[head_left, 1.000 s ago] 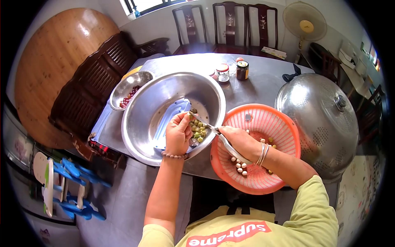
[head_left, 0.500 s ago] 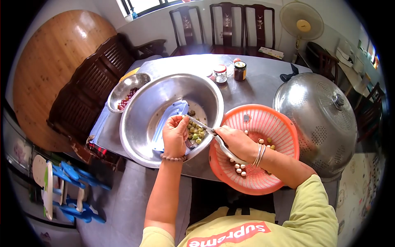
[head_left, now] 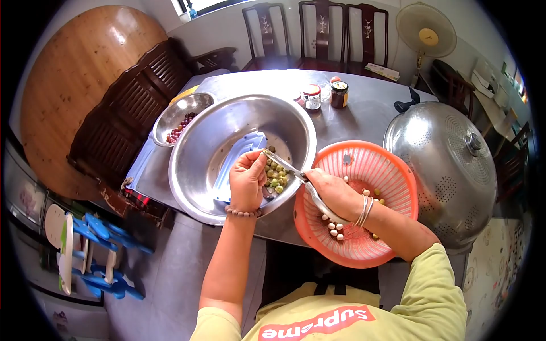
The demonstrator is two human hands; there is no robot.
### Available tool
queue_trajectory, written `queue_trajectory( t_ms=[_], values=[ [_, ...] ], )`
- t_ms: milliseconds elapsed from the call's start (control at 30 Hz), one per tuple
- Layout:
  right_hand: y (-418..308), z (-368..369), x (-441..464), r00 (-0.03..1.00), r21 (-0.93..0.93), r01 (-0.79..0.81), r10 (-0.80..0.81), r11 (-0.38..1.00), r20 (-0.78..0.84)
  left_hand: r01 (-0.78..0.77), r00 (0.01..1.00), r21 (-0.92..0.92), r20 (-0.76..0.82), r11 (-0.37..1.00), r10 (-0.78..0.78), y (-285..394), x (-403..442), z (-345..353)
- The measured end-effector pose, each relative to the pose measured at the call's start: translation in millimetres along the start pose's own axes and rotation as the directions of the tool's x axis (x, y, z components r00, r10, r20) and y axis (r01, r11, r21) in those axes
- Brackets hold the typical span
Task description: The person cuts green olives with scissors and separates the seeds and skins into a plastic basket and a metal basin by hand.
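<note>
This is looking like a home dining room — dark pale-inlaid wooden chairs [head_left: 322,27] are lining the white wall [head_left: 224,31], a round beige pedestal fan [head_left: 427,35] standing alongside.

One fisheye camera, worn on the head, looks forward and steeply down over the yellow shirt [head_left: 307,301], with the left hand [head_left: 247,181] and right hand [head_left: 333,197] near and central; wooden chairs [head_left: 322,25] stand farther off.

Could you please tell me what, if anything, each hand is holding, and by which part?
The right hand grips a metal tool by its handles. The left hand is pinched at the tool's tip; what it holds cannot be told.
</note>
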State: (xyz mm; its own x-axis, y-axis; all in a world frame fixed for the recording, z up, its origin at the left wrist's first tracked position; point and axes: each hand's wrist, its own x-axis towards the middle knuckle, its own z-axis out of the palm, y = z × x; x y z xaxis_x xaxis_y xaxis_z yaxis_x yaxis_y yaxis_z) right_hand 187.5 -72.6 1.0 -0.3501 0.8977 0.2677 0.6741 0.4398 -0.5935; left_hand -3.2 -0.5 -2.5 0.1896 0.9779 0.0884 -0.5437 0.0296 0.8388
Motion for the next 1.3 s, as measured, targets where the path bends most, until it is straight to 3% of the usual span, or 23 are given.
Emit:
queue_trajectory(
  t_ms=[100,200,233,300,367,600,667,733,1067,1300],
  values=[
    [0.1,0.0,0.8,0.998,0.034,-0.056,0.055,0.998,0.033,-0.026,0.999,0.028,-0.021,0.999,0.026,-1.0,-0.8,0.8],
    [0.7,0.0,2.7,1.000,0.068,0.007,-0.007,0.998,0.008,-0.040,0.999,0.051,-0.033,0.998,0.042,-0.7,-1.6,1.8],
    [-3.4,-3.9,4.7,0.980,0.267,-0.180,0.150,0.947,0.128,-0.043,0.998,0.060,-0.037,0.997,0.045,-0.4,-1.8,1.9],
    [-12.6,-8.9,5.0,0.923,0.428,-0.370,0.272,0.825,0.274,-0.034,0.999,0.052,-0.031,0.998,0.036,1.7,-1.9,2.2],
    [-19.8,-10.6,2.5,0.964,0.317,-0.251,0.208,0.914,0.163,-0.025,0.999,0.043,-0.026,0.999,0.026,3.8,-2.2,3.5],
    [-16.1,-6.6,0.9,0.983,0.311,-0.178,0.153,0.933,0.105,0.018,0.999,-0.009,-0.036,1.000,-0.019,2.2,-1.8,3.4],
    [-14.0,-5.3,0.7,1.000,0.138,-0.001,0.004,0.990,-0.020,0.003,1.000,0.002,-0.026,1.000,-0.003,1.3,-0.9,3.2],
    [-17.0,-6.5,0.4,1.000,0.149,0.003,-0.003,0.989,-0.004,0.011,0.996,0.037,-0.091,0.999,-0.007,0.9,-1.0,5.5],
    [-11.3,-5.7,0.8,0.999,0.080,0.018,-0.022,0.997,0.049,-0.014,0.996,-0.028,-0.090,1.000,0.012,-1.8,0.3,0.9],
    [-10.8,-7.7,-0.4,0.998,0.024,-0.057,0.056,0.998,0.040,0.031,0.996,-0.088,-0.080,0.996,-0.038,-0.1,-1.0,3.6]
  ],
)
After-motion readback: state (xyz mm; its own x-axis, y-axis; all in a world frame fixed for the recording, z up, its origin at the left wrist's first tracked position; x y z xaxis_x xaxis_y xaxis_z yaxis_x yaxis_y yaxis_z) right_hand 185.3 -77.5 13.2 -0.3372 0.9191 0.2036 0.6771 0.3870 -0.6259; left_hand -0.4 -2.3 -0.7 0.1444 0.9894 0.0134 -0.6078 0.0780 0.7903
